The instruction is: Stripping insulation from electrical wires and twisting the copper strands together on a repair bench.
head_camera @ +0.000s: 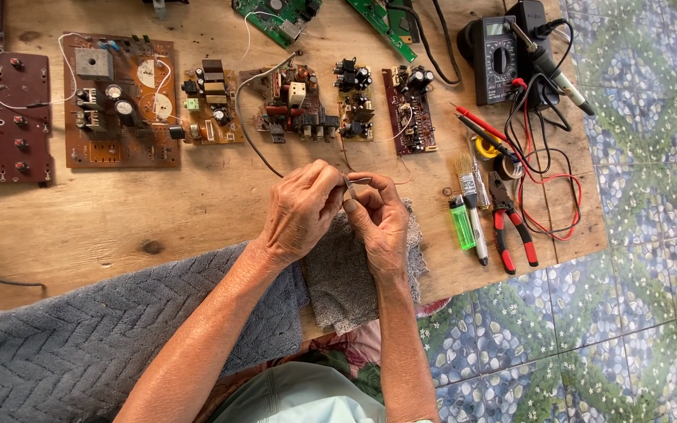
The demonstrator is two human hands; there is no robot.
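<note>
A wooden counter [197,211] carries a grey towel [80,337] at its near edge and a smaller grey cloth [338,290] under the person's hands. A row of circuit boards lies along the far side, among them a large brown board [119,102] and a dark red button board [1,117]. A black multimeter [495,59] sits far right, its red and black leads trailing toward red-handled pliers [511,223] and a green lighter [461,223]. Above the cloth, the left hand [299,211] and right hand [378,219] meet, each grip pinched shut on a small grey strip [358,182] held between the fingertips.
</note>
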